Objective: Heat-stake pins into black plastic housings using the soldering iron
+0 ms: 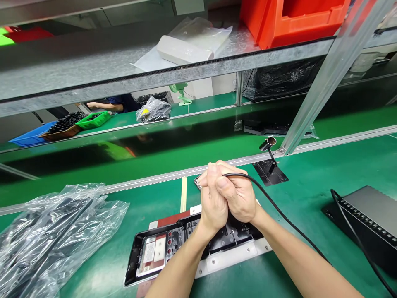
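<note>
Both hands are pressed together above a black plastic housing (229,236), which lies in a white and red fixture (242,252) on the green bench. My left hand (214,198) is closed, its fingers against the other hand. My right hand (238,192) is closed around a black cable (266,194), which runs off to the lower right. Whatever lies between the palms is hidden. Just behind the fingers, the corner of a small tray of tiny metal parts (197,182) shows. At its left end, the housing has a clear window (151,252).
Clear plastic bags with dark parts (62,236) lie at the left. A metal holder (269,153) stands on a black plate behind the hands. A black unit (366,219) with a cable lies at the right. Overhead is a metal shelf (93,78) with a red bin (294,25).
</note>
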### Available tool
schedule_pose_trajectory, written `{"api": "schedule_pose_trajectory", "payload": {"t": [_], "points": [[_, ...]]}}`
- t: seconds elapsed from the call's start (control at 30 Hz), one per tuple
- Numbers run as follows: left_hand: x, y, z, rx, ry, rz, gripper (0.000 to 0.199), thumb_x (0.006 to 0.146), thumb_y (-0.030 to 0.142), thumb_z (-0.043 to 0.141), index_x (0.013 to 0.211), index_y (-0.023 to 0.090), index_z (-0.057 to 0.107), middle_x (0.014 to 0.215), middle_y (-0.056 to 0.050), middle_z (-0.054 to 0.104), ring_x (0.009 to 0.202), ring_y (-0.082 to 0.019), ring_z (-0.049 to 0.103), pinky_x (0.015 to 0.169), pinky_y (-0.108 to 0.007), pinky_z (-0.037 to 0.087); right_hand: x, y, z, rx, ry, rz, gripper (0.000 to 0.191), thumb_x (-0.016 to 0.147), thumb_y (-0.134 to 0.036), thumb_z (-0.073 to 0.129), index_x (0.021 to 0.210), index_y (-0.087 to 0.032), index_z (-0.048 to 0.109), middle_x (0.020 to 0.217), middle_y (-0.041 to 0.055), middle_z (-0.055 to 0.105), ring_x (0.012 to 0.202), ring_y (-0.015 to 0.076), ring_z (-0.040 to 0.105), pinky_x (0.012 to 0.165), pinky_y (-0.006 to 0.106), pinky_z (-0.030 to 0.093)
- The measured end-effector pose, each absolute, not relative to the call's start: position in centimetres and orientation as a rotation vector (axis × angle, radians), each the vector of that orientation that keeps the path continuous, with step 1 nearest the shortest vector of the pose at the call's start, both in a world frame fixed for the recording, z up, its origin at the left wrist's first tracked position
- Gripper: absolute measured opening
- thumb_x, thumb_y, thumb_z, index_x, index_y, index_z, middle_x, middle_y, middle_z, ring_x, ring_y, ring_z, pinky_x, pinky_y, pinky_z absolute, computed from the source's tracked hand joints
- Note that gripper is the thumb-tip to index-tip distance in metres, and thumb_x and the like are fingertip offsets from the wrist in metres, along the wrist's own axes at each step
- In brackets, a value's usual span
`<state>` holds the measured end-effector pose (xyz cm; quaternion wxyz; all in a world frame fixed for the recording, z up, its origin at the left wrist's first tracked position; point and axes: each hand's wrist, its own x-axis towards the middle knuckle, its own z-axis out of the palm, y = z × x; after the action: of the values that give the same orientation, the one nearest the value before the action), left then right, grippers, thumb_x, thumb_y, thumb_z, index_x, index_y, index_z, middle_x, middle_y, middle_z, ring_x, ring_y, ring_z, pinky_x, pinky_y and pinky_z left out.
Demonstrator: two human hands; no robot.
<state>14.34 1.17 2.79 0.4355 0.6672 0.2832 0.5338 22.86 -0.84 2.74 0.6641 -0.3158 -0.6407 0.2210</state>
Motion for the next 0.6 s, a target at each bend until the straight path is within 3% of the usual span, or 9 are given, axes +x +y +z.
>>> {"api": "schedule_pose_trajectory", "payload": {"t": [0.6], "points": [[14.65,1.07,2.92,1.639,0.745,1.343,0.060,0.104,0.069,0.028,0.069,0.023,0.046,0.070,0.000,0.052,0.065,-0.016,0.051,0.066,-0.033,0.049,23.07,-0.89,2.40,-0.720,-1.428,0.510,0.045,0.107,-0.044,0.043,0.094,-0.023,0.080,0.088,0.0077,0.071,0.083,0.0211,0.067,0.081,0.039,0.056]]}}
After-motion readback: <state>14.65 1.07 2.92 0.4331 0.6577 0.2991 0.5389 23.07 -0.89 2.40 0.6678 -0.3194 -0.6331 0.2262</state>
